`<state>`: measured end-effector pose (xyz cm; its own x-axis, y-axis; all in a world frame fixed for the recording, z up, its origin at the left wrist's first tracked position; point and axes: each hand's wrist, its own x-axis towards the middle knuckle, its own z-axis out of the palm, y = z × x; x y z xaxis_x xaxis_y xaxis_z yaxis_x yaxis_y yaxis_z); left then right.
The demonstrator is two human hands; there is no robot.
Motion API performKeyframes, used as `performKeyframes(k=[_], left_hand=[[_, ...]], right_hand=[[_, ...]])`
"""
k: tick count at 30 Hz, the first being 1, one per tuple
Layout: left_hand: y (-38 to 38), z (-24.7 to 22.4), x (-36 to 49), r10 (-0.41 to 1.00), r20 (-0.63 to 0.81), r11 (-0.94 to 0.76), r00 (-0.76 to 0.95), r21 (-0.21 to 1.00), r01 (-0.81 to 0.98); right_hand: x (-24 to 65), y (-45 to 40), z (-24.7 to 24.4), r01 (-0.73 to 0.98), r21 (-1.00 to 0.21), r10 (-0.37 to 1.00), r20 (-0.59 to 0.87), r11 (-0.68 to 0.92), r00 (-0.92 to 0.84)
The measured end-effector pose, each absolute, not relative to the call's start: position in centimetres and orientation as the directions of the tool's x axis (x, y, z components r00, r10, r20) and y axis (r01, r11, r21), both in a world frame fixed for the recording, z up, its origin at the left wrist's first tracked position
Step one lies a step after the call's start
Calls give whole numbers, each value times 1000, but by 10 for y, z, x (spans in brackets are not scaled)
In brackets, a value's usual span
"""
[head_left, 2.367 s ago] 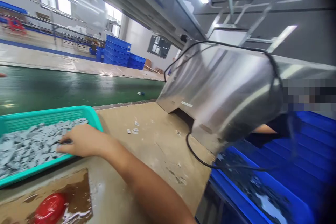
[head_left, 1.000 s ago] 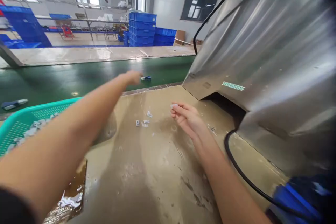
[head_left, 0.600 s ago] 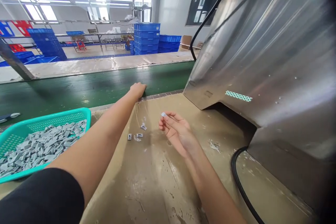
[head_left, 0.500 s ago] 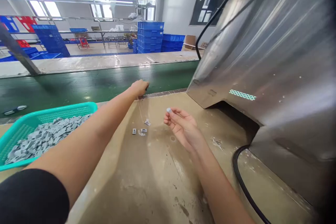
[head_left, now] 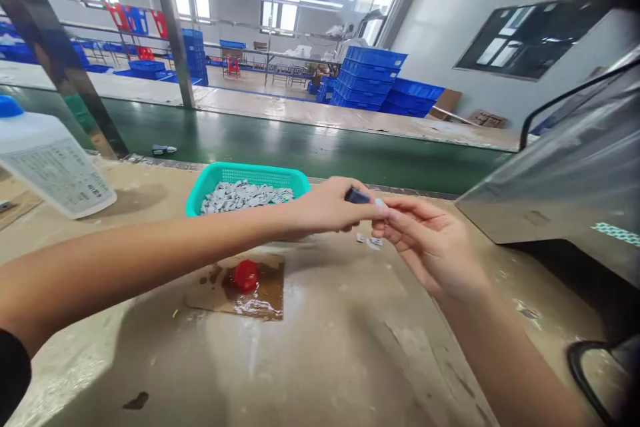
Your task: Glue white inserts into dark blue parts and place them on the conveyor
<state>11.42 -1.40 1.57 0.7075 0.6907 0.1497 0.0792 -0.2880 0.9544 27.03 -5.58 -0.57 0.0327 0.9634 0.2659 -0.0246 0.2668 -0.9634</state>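
My left hand [head_left: 333, 205] is closed on a small dark block-like piece [head_left: 357, 196], most of it hidden by the fingers. Its fingertips meet those of my right hand [head_left: 431, 240], which pinches a tiny pale blue-white piece [head_left: 381, 205]. Whether the two pieces touch is hard to see. Below the hands, small grey-and-white parts [head_left: 375, 241] lie on the brown tabletop. A teal basket [head_left: 199, 185] filled with grey plastic parts [head_left: 240, 196] stands just beyond my left forearm.
A red cap [head_left: 246, 276] sits on a wet cardboard piece [head_left: 273, 290]. At the left stands a white bottle [head_left: 55, 160] with a blue cap. A green conveyor belt [head_left: 280, 147] runs behind, carrying a dark-and-white item [head_left: 164, 149]. A metal housing [head_left: 545, 193] is at the right.
My view has turned left, bringing the bottle and red cap into sight. My left hand has come back from the belt's edge with the dark piece and met my right hand.
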Motion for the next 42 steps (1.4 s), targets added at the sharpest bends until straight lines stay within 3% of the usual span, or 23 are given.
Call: performKeyframes(k=[2,6,11,13,17,22,30,35,42], left_hand=[[-19,17,86,726,139,-219,673,975,35],[-17,15,45,712,84,-45,698,996,-75],[-22,3,17,733,-46,83,678,996,-22],[-25,-1,11,741,-74,96,668,995,3],[-26,-4,4,762,-121,162,636,987,-6],[-10,0,-10,929,-167,275,330,908,-317],[7,-13,-28,968,-114,205,223,872,-444],[5,-17,-25,969,-77,182,236,867,-464],[-2,-15,-23,939,-145,275,312,860,-430]], right_hand=[[245,-58,3,173,-908,922,387,381,5],[206,-67,15,471,-676,797,595,567,-104],[180,-77,18,689,-256,638,671,678,-378],[175,-80,16,721,-180,627,656,670,-419],[175,-85,-2,740,-300,722,600,602,-344],[185,-98,-41,728,-545,887,420,415,-192],[181,-106,-66,745,-532,910,325,402,-258],[181,-105,-66,748,-524,908,319,407,-271],[180,-105,-67,726,-499,876,358,472,-324]])
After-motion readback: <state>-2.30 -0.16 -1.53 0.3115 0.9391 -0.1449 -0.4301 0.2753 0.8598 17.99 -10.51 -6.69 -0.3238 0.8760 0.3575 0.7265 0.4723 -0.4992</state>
